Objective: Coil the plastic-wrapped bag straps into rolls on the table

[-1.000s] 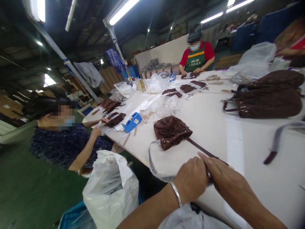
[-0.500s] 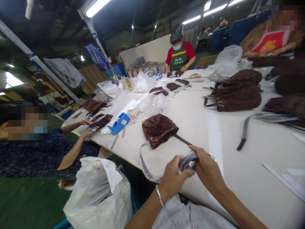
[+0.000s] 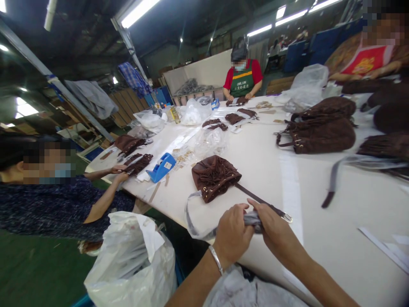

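My left hand [image 3: 232, 232] and my right hand [image 3: 274, 232] meet near the front edge of the white table [image 3: 319, 200], both closed on a brown bag strap [image 3: 254, 218] wrapped in clear plastic film. The strap runs back to a small brown fringed bag [image 3: 214, 177] lying just beyond my hands. A loop of the plastic-wrapped strap [image 3: 191, 221] hangs over the table edge to the left. A metal bangle sits on my left wrist.
A blue tape dispenser [image 3: 162, 166] lies left of the bag. Larger brown bags [image 3: 319, 128] and another wrapped strap [image 3: 348, 170] lie to the right. A white plastic bag [image 3: 134, 260] stands below the table. A seated person [image 3: 57, 192] works at left, another in red [image 3: 243, 76] at the far end, a third at top right.
My hands have shifted along the strap and bunched the plastic film between them. The view swung left to right and steadied; the bag stays put.
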A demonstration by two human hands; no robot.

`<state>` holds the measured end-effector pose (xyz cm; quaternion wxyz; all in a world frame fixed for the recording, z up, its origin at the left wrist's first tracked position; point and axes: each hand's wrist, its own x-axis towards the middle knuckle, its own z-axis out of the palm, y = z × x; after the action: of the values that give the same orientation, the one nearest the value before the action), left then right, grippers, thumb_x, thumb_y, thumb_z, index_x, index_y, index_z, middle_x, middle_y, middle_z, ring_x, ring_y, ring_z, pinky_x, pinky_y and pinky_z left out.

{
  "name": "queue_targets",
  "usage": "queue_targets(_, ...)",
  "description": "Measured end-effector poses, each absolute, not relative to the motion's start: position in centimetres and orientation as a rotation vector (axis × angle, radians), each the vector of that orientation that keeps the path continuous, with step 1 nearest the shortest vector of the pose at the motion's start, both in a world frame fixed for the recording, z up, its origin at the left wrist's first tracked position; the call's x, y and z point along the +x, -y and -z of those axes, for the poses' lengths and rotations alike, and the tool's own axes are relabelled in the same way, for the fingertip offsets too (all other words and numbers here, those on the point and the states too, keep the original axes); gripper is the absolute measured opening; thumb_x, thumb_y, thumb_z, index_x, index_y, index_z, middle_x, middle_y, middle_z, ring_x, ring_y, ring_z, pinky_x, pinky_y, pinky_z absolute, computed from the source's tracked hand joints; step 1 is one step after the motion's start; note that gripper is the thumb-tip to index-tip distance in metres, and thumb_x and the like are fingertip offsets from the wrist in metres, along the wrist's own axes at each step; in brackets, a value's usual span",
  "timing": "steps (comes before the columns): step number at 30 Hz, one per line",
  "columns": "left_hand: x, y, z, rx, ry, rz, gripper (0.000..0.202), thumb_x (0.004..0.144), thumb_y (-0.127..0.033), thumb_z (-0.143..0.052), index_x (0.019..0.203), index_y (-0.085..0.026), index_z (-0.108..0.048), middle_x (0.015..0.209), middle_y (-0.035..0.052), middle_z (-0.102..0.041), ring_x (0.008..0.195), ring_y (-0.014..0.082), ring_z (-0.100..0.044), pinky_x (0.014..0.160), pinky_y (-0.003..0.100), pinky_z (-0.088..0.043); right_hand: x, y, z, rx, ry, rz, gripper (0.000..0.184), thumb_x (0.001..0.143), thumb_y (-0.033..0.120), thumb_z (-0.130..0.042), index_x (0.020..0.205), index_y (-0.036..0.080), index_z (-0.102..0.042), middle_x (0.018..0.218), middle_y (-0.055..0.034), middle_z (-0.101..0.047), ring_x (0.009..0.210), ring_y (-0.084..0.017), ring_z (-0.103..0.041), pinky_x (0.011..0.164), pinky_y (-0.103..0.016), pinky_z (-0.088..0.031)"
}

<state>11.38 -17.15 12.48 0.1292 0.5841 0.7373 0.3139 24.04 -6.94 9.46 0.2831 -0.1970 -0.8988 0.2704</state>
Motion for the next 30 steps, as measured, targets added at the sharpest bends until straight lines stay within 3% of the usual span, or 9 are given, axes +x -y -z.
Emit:
queue_targets(2,11.7,17.4,-12.0,1.562,-2.145,-1.087,0.04,0.083,-0.017,-0.058,0.122,-0.02,-0.046,0.115,0.0078,-0.06,0.107,0.0245,-0.056,0.096,0.041,-0.045,23.9,7.2,-9.1,-0.648,2.222,-0.968,0.06,0.079,0.005,-0.035,0.136,0.021,-0.044,0.123,-0.009,-0.059,0.11,-0.022,-0.059,0.094,-0.039,-0.049)
queue_targets(5,12.8,17.7,-10.9,1.351,-2.07,-1.289,0.033,0.089,-0.025,-0.057,0.12,-0.022,-0.046,0.115,0.0049,-0.06,0.106,0.021,-0.057,0.095,0.038,-0.045,23.6,7.9,-8.8,-0.925,1.928,-1.342,0.045,0.082,0.014,-0.038,0.124,0.023,-0.053,0.108,-0.0038,-0.065,0.093,-0.019,-0.062,0.081,-0.033,-0.052)
queue_targets(8,13.6,17.7,-10.5,1.283,-2.008,-1.327,0.029,0.094,-0.03,-0.05,0.122,-0.022,-0.045,0.116,0.0054,-0.06,0.106,0.0205,-0.057,0.094,0.038,-0.045,23.6,8.4,-8.8,-1.087,1.704,-1.507,0.036,0.084,0.021,-0.041,0.117,0.023,-0.055,0.099,-0.0025,-0.066,0.086,-0.019,-0.062,0.072,-0.029,-0.05)
queue_targets(13,11.8,17.5,-11.7,1.425,-1.968,-1.177,0.025,0.097,-0.028,-0.042,0.119,-0.019,-0.049,0.115,0.0089,-0.061,0.103,0.0231,-0.058,0.092,0.04,-0.045,25.0,6.7,-10.8,-0.747,2.0,-1.659,0.034,0.083,0.025,-0.052,0.116,0.022,-0.055,0.099,-0.0026,-0.066,0.092,-0.021,-0.061,0.081,-0.033,-0.049)
queue_targets(17,10.1,17.3,-13.1,1.397,-1.796,-1.164,0.024,0.095,-0.028,-0.047,0.116,-0.019,-0.052,0.1,0.0052,-0.064,0.08,0.018,-0.062,0.08,0.035,-0.048,26.3,5.2,-13.4,-0.61,2.17,-1.761,0.035,0.084,0.035,-0.063,0.116,0.023,-0.057,0.106,-0.0043,-0.066,0.097,-0.023,-0.06,0.086,-0.034,-0.047)
queue_targets(21,10.3,16.8,-13.4,1.125,-1.523,-1.354,0.036,0.09,-0.036,-0.058,0.119,-0.018,-0.05,0.092,0.0031,-0.065,0.07,0.0156,-0.063,0.07,0.03,-0.05,25.9,6.0,-12.9,-0.576,1.763,-2.068,0.035,0.085,0.039,-0.065,0.113,0.019,-0.058,0.089,-0.0034,-0.065,0.081,-0.018,-0.059,0.074,-0.03,-0.049)
queue_targets(24,10.6,16.6,-13.0,1.014,-1.494,-1.452,0.038,0.09,-0.04,-0.057,0.118,-0.016,-0.049,0.085,0.0026,-0.064,0.066,0.0152,-0.061,0.064,0.028,-0.05,25.1,7.5,-11.3,-0.555,1.455,-2.108,0.034,0.089,0.04,-0.06,0.115,0.019,-0.056,0.078,-0.0011,-0.061,0.071,-0.015,-0.057,0.069,-0.028,-0.048)
queue_targets(26,10.5,16.7,-12.8,1.144,-1.657,-1.371,0.035,0.093,-0.041,-0.052,0.117,-0.017,-0.051,0.088,0.0045,-0.065,0.071,0.0171,-0.062,0.067,0.03,-0.051,24.8,7.9,-10.7,-0.557,1.506,-2.071,0.034,0.091,0.042,-0.057,0.116,0.019,-0.056,0.081,-0.002,-0.062,0.075,-0.016,-0.057,0.071,-0.029,-0.049)
queue_targets(30,10.4,17.0,-13.3,1.699,-1.931,-0.915,0.042,0.095,-0.03,-0.046,0.134,-0.015,-0.04,0.121,0.017,-0.061,0.103,0.0284,-0.062,0.089,0.045,-0.05,25.1,7.0,-11.2,-0.516,1.964,-1.885,0.051,0.086,0.044,-0.063,0.131,0.022,-0.05,0.11,-0.0072,-0.064,0.098,-0.024,-0.061,0.087,-0.037,-0.051)
